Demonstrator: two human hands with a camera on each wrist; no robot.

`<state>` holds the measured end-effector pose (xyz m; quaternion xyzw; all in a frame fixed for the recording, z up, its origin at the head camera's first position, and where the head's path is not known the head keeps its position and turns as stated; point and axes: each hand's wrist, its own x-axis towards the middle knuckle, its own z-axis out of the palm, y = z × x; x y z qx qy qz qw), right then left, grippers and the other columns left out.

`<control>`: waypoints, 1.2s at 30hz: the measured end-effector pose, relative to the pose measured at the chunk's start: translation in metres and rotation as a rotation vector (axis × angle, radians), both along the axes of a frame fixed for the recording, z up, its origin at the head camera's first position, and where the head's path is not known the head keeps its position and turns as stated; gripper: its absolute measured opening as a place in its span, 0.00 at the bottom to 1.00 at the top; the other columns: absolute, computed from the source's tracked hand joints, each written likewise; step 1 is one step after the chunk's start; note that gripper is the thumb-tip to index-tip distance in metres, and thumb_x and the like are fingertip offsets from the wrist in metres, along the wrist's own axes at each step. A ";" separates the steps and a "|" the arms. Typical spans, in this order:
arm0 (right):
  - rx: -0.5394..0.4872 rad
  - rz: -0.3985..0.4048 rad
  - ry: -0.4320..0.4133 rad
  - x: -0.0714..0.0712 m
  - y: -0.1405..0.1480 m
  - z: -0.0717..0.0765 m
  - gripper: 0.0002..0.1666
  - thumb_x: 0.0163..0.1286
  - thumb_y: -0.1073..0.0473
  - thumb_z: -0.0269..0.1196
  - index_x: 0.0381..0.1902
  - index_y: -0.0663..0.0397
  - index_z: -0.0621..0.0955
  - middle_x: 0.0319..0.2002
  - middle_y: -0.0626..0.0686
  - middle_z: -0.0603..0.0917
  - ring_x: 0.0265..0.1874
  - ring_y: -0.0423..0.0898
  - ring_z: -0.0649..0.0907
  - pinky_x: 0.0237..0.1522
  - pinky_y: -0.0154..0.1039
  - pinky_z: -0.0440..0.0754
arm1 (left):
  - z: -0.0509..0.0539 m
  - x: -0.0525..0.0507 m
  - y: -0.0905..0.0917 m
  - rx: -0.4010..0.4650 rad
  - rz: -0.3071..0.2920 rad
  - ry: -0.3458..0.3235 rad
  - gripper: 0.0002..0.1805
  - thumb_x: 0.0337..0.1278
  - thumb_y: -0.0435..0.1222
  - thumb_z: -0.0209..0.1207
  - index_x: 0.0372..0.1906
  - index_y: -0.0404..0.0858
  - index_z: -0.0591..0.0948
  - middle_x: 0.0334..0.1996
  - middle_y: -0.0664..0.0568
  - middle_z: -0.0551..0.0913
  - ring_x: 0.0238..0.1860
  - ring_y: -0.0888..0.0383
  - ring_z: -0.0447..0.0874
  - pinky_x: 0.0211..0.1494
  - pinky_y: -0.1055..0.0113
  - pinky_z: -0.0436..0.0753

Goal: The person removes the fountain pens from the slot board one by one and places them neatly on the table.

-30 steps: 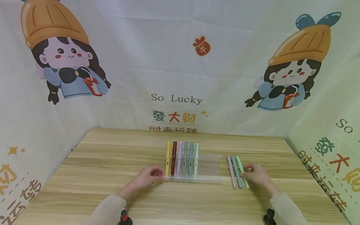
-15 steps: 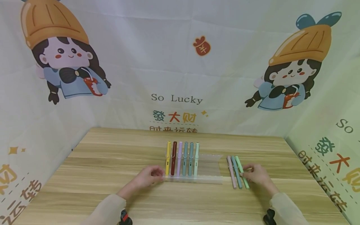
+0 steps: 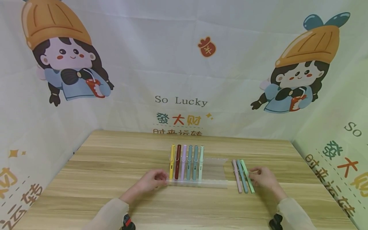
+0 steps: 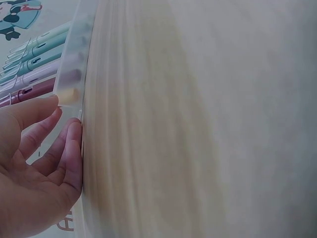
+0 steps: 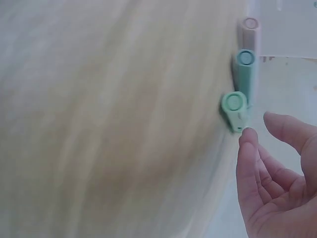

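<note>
Wood tbl (image 3: 184, 207), printed cloth bkgd (image 3: 184, 76); L grip (image 3: 151, 180) pinched on clr tray (image 3: 214, 171), R grip (image 3: 265, 179) parted, empty.

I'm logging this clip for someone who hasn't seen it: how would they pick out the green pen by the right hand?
On the wooden table, find the clear holder with six pens. Just right of it lie a pink pen, a blue pen and, nearest the right hand, the green pen. Its bright green sets it apart from those two.
</note>
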<state>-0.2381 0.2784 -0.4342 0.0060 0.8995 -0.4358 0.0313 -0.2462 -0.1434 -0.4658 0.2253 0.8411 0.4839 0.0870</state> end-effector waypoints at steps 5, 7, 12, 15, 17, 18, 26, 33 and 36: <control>-0.052 0.003 0.079 -0.002 -0.004 0.006 0.19 0.59 0.67 0.57 0.45 0.78 0.71 0.27 0.58 0.78 0.24 0.51 0.79 0.27 0.40 0.79 | 0.001 0.000 0.000 0.005 0.004 -0.008 0.10 0.49 0.31 0.60 0.37 0.32 0.76 0.29 0.51 0.76 0.32 0.55 0.73 0.29 0.68 0.75; -0.044 0.020 0.112 -0.002 -0.008 0.007 0.19 0.59 0.67 0.57 0.45 0.77 0.72 0.27 0.58 0.79 0.24 0.51 0.79 0.27 0.39 0.80 | 0.001 0.000 0.000 0.005 0.005 -0.002 0.10 0.49 0.31 0.60 0.37 0.31 0.76 0.29 0.51 0.76 0.32 0.55 0.74 0.30 0.68 0.75; -0.055 0.060 0.139 -0.001 -0.024 0.008 0.17 0.59 0.67 0.57 0.44 0.74 0.73 0.25 0.58 0.78 0.22 0.50 0.78 0.26 0.39 0.79 | 0.002 0.000 0.001 -0.004 0.002 0.023 0.11 0.48 0.31 0.60 0.37 0.30 0.76 0.29 0.51 0.77 0.32 0.55 0.74 0.31 0.69 0.76; -0.084 0.092 0.150 -0.001 -0.035 0.007 0.16 0.60 0.67 0.57 0.44 0.74 0.74 0.25 0.58 0.77 0.22 0.51 0.78 0.25 0.40 0.78 | 0.002 0.001 0.001 -0.008 -0.001 0.028 0.10 0.48 0.31 0.60 0.37 0.30 0.76 0.29 0.51 0.77 0.32 0.55 0.74 0.31 0.69 0.76; -0.112 0.115 0.162 -0.001 -0.041 0.006 0.16 0.60 0.67 0.57 0.44 0.74 0.74 0.26 0.59 0.78 0.23 0.52 0.79 0.26 0.41 0.79 | 0.002 0.001 0.001 -0.014 0.001 0.026 0.10 0.48 0.30 0.60 0.37 0.30 0.76 0.29 0.50 0.77 0.32 0.55 0.74 0.31 0.69 0.76; -0.126 0.128 0.173 -0.002 -0.044 0.006 0.16 0.60 0.67 0.57 0.44 0.75 0.73 0.27 0.60 0.78 0.24 0.54 0.79 0.26 0.42 0.79 | 0.003 0.001 0.001 -0.016 0.001 0.026 0.10 0.48 0.30 0.60 0.37 0.30 0.76 0.29 0.50 0.77 0.32 0.55 0.74 0.31 0.69 0.76; -0.248 0.132 0.134 -0.006 -0.065 -0.003 0.16 0.59 0.67 0.59 0.44 0.72 0.75 0.28 0.56 0.76 0.28 0.50 0.78 0.29 0.39 0.80 | 0.002 0.002 0.001 -0.013 0.009 0.019 0.10 0.48 0.29 0.59 0.37 0.30 0.76 0.29 0.50 0.76 0.32 0.54 0.74 0.31 0.68 0.76; -0.340 0.149 0.106 -0.008 -0.082 -0.001 0.18 0.59 0.68 0.58 0.46 0.74 0.73 0.34 0.62 0.78 0.31 0.51 0.80 0.32 0.37 0.79 | 0.002 0.001 0.001 -0.017 0.006 0.021 0.10 0.48 0.30 0.59 0.38 0.30 0.76 0.29 0.51 0.76 0.33 0.55 0.74 0.31 0.68 0.76; -0.318 0.153 0.135 -0.010 -0.087 -0.003 0.18 0.59 0.66 0.59 0.46 0.71 0.74 0.35 0.62 0.79 0.32 0.48 0.80 0.30 0.35 0.78 | 0.002 0.001 0.001 -0.013 0.004 0.023 0.11 0.48 0.30 0.60 0.38 0.30 0.76 0.29 0.50 0.76 0.33 0.55 0.74 0.31 0.68 0.76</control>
